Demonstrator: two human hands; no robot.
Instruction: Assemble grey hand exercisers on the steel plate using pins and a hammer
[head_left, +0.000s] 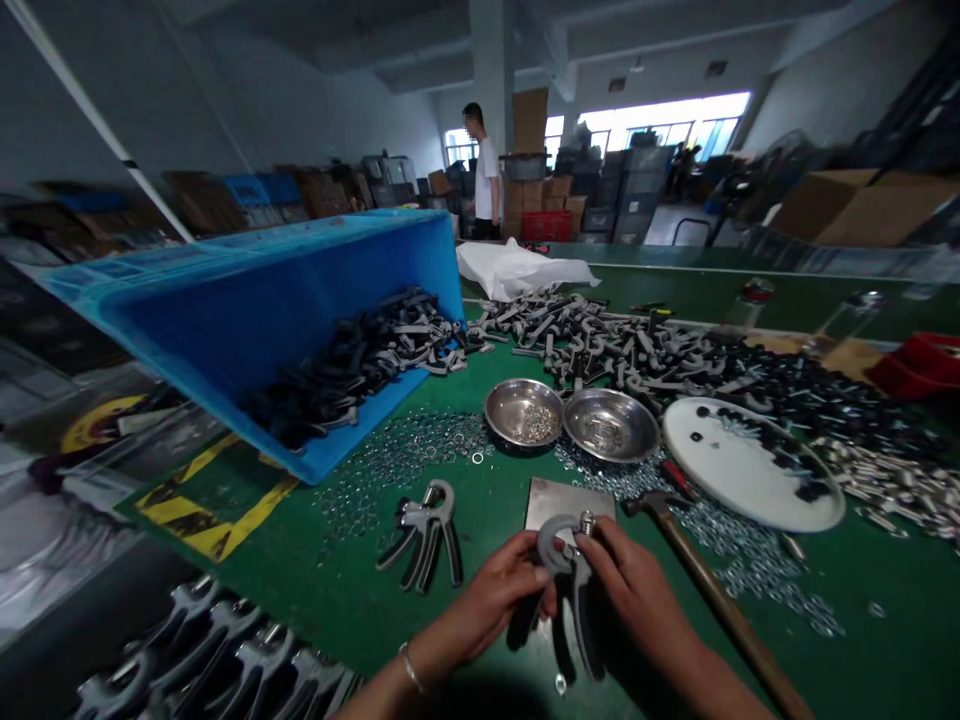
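My left hand (pixel 499 590) and my right hand (pixel 630 575) are both closed around a grey and black hand grip strengthener (pixel 579 610), its curved hook and spring pointing away from me. Left fingers pinch the hook side; the right fingers press near the spring. Just beyond the hook lies a square metal plate (pixel 551 497), partly covered. To the right rests a hammer (pixel 694 555) with a wooden handle. More hand grip strengtheners (pixel 426 535) lie together left of my hands. A small nut (pixel 560 684) sits below the held handles.
A tipped blue crate (pixel 300 270) spills grey handles at left. Beyond the plate stand two metal bowls (pixel 523 440) of small parts. A white oval tray (pixel 739 480) sits at right, among scattered nuts (pixel 750 560). Finished-looking grips (pixel 247 660) fill the lower left. A person (pixel 486 175) stands behind.
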